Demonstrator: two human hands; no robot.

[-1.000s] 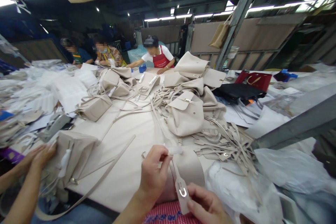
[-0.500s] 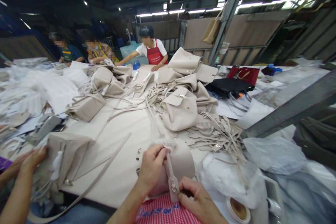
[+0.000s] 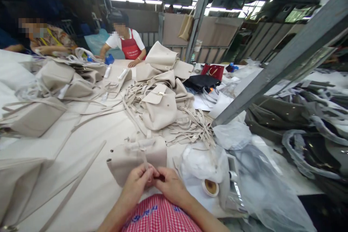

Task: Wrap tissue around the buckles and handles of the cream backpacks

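A beige handbag (image 3: 122,161) lies in front of me on the table, against my checked apron. Up over its front runs a narrow beige strap (image 3: 145,156), and its lower end goes into my closed fingers. My left hand (image 3: 140,181) pinches this strap near the bag's lower edge. Beside it, fingertips touching the left ones, my right hand (image 3: 170,185) is closed at the strap's end. The tab with its metal fitting is hidden between the hands. Clear plastic (image 3: 138,144) covers the bag's top handle.
Beige bags (image 3: 159,107) and loose straps (image 3: 195,130) are heaped beyond. To my right are plastic wrapping (image 3: 203,161), a tape roll (image 3: 210,187) and a slanting metal beam (image 3: 272,76). Another beige bag (image 3: 19,185) lies left. A co-worker in a red apron (image 3: 132,47) works across the table.
My hands have come together at the strap, and its tab has gone out of sight between them. The view has swung right; the neighbour's hands at left are out of frame.
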